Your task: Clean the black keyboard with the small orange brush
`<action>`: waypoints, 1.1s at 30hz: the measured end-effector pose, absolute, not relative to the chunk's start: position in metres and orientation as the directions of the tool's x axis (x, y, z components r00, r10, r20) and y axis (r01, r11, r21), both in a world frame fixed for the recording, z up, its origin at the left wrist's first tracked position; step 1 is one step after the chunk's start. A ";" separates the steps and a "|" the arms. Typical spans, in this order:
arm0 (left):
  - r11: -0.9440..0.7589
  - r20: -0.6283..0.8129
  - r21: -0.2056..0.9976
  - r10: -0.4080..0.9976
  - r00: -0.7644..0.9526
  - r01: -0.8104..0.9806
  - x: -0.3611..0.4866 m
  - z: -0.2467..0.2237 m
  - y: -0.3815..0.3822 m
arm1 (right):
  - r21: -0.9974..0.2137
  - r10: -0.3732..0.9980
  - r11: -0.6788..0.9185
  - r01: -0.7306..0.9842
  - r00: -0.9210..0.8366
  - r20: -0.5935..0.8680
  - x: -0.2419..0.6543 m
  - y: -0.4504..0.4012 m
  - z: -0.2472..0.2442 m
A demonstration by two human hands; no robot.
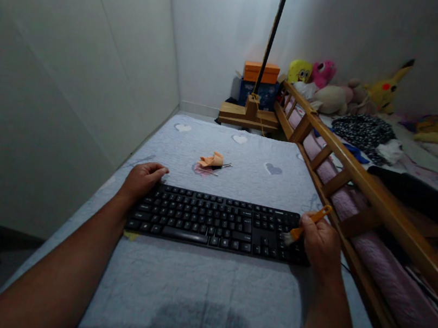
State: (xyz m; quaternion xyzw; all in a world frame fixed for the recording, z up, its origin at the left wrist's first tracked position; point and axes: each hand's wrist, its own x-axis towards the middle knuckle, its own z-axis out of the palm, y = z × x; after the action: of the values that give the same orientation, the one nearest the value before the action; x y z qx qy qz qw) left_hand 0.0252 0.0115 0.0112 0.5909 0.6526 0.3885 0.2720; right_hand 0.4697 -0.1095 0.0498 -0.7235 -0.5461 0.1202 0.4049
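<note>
A black keyboard (210, 220) lies flat across a light blue bed cover (201, 282). My right hand (320, 242) is closed round the orange handle of a small brush (309, 223), at the keyboard's right end. The brush's pale bristles point down onto the keys at the number pad. My left hand (145, 177) rests at the keyboard's upper left corner, its fingers curled together; whether they grip the keyboard's edge is too small to tell.
Beyond the keyboard lie an orange cloth (212, 159) and thin metal tools (224, 166). A wooden bed rail (351, 162) runs along the right side. A pale cabinet (74, 55) stands left; a wooden stand (250, 115) is at the back.
</note>
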 end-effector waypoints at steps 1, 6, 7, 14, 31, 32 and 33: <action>0.000 0.105 0.829 0.982 -0.155 0.559 0.025 0.012 0.011 | -0.723 0.894 -0.083 0.686 0.372 0.250 0.471 -0.110 0.049; -0.018 0.123 0.826 0.981 -0.149 0.563 0.026 0.012 0.012 | -0.806 0.938 -0.117 0.580 0.330 0.102 0.477 -0.112 0.051; -0.018 0.123 0.826 0.981 -0.149 0.564 0.026 0.011 0.012 | -0.826 0.948 -0.121 0.551 0.311 0.069 0.478 -0.113 0.053; -0.020 0.127 0.812 0.982 -0.142 0.584 0.025 0.010 0.012 | -0.863 0.957 -0.148 0.483 0.290 -0.001 0.484 -0.122 0.060; -0.001 0.112 0.814 0.982 -0.155 0.581 0.027 0.014 0.012 | -0.829 0.842 -0.073 0.554 0.480 0.246 0.489 -0.118 0.040; -0.001 0.112 0.811 0.982 -0.154 0.584 0.027 0.014 0.012 | -0.820 0.841 -0.083 0.566 0.481 0.247 0.489 -0.120 0.040; -0.002 0.114 0.809 0.982 -0.153 0.587 0.027 0.014 0.012 | -0.815 0.840 -0.090 0.573 0.483 0.247 0.490 -0.121 0.041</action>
State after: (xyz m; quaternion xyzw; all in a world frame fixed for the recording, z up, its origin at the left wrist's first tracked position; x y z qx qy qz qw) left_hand 0.0268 0.0121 0.0136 0.5969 0.6571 0.3806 0.2589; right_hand 0.4895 -0.1210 0.0407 -0.7242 -0.4878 0.1433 0.4658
